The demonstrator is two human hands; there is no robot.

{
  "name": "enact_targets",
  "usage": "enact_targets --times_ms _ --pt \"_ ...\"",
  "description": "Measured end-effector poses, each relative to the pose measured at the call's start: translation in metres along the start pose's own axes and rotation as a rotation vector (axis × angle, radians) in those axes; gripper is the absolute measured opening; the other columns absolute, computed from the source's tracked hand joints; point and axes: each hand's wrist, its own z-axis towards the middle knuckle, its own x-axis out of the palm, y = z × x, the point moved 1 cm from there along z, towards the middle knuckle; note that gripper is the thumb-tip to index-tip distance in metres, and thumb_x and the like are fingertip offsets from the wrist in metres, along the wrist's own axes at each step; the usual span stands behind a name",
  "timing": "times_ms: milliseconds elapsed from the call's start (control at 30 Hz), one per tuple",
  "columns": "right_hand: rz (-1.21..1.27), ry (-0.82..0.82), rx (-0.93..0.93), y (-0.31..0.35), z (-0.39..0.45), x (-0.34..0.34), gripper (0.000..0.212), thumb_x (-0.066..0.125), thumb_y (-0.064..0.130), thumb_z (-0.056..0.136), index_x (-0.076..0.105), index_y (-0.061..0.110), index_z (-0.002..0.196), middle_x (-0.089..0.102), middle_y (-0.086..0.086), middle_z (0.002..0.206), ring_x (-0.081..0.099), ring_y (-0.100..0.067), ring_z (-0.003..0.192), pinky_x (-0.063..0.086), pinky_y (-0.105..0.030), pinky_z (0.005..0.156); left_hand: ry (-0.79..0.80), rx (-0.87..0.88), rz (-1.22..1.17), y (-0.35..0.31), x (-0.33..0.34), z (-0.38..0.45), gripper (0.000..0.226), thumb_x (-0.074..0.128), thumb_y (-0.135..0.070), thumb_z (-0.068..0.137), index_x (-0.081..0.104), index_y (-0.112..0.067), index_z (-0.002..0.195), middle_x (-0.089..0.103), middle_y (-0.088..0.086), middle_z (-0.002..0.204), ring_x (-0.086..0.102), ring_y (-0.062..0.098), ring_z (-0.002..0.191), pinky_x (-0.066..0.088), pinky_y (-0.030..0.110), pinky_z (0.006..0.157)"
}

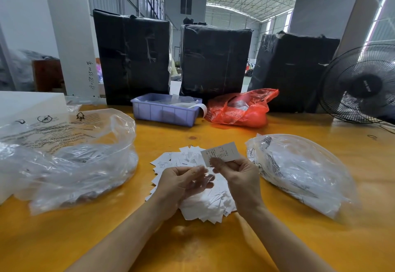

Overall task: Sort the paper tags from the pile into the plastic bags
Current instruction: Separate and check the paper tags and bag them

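Observation:
A pile of white paper tags (205, 205) lies on the yellow table (192, 250) right in front of me. My right hand (239, 175) pinches a single tag (221, 153) and holds it up above the pile. My left hand (183, 182) hovers over the pile with its fingers curled; they are blurred and I cannot tell whether they hold anything. A large clear plastic bag (70, 160) with printed text sits to the left. A second clear plastic bag (303, 171) lies to the right.
At the back stand a purple plastic bin (164, 111), a red plastic bag (241, 109) and three black wrapped bales (213, 62). A black fan (363, 86) is at the far right. A white box (27, 107) sits at the far left.

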Motion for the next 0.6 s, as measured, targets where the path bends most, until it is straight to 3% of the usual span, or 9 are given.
enact_targets --times_ms 400,600 --pt "-0.03 0.004 -0.024 -0.0015 -0.0027 0.0017 0.017 0.071 0.0 0.078 0.066 0.003 0.094 0.074 -0.001 0.083 0.071 -0.012 0.077 0.054 -0.017 0.066 0.005 0.007 -0.005 -0.0019 -0.0004 -0.0004 0.023 0.071 -0.016 0.068 0.074 0.004 0.079 0.071 0.025 0.086 0.071 0.033 0.074 0.057 0.023 0.059" --pt "-0.067 0.055 0.007 0.0007 -0.0037 0.0046 0.015 0.071 -0.003 0.079 0.068 0.011 0.085 0.072 0.005 0.073 0.067 -0.005 0.066 0.051 -0.015 0.06 -0.105 0.047 -0.026 -0.0016 -0.0038 0.0014 0.027 0.071 -0.016 0.066 0.072 0.001 0.086 0.073 0.02 0.084 0.072 0.029 0.075 0.055 0.021 0.057"
